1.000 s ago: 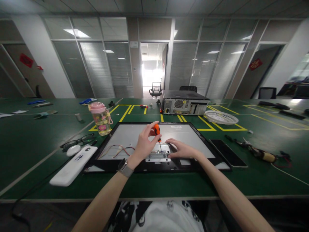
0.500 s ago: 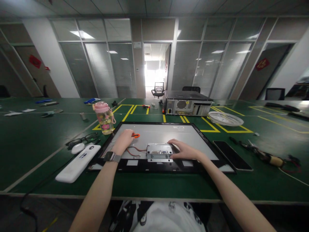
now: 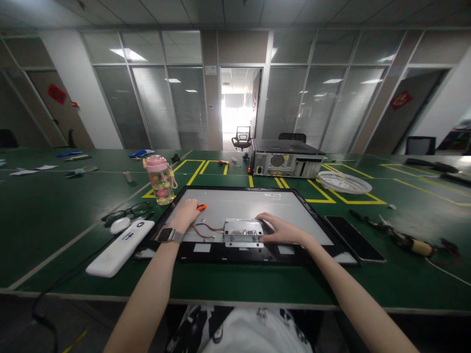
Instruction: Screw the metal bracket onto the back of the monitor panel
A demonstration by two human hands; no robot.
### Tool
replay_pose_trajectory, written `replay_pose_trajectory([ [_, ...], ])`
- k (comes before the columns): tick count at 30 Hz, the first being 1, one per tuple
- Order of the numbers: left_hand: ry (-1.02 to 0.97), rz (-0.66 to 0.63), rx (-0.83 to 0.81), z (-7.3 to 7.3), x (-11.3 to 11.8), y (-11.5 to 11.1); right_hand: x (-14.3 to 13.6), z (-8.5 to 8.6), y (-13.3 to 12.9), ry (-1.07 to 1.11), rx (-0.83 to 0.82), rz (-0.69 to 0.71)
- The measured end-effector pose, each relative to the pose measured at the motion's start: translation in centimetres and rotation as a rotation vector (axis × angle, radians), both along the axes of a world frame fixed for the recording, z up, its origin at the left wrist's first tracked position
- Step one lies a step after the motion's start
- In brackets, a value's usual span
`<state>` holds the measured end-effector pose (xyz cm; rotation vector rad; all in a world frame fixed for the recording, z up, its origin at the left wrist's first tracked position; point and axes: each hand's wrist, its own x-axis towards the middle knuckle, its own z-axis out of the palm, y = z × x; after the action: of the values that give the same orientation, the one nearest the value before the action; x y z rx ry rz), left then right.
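As the metal housing [image 3: 241, 227] sits on the flat-lying panel [image 3: 231, 202], my right hand [image 3: 281, 229] grips its right end between thumb and fingers, presumably for steadiness, while my left hand [image 3: 185, 214] holds the orange-handled screwdriver [image 3: 201, 207] aside.

1 head-worn cam, facing fwd/down, close to green table [image 3: 228, 284]

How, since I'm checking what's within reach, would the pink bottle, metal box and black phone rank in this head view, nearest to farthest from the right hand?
1. Metal box: just left, right at the right hand.
2. Black phone: to the right.
3. Pink bottle: well to the left.
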<state>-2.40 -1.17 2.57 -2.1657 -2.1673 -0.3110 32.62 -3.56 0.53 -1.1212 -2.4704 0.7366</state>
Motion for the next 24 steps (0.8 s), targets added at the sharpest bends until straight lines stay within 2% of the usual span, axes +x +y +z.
replay_pose_trajectory([
  [4, -0.064, -0.093, 0.112, 1.2, 1.3, -0.7, 0.0, 0.1, -0.1, 0.009, -0.008, -0.001],
  [6, -0.305, -0.304, 0.114, 1.6, 2.4, -1.1, 0.0, 0.1, -0.1, 0.017, -0.006, 0.001],
  [8, -0.456, -0.566, -0.098, 1.5, 3.6, -1.5, 0.0, 0.1, -0.1, 0.022, -0.002, -0.001],
  [10, -0.452, -0.684, -0.248, 1.1, 4.4, -1.7, -0.1, 0.0, -0.1, 0.026, 0.008, -0.007],
  [16, -0.331, -0.665, -0.324, 0.0, 5.2, -1.9, -0.1, -0.3, 0.2, 0.035, 0.044, -0.022],
  [24, -0.400, -0.693, -0.218, 1.3, 5.2, -2.4, -0.1, 0.3, 0.3, 0.136, 0.088, -0.032],
])
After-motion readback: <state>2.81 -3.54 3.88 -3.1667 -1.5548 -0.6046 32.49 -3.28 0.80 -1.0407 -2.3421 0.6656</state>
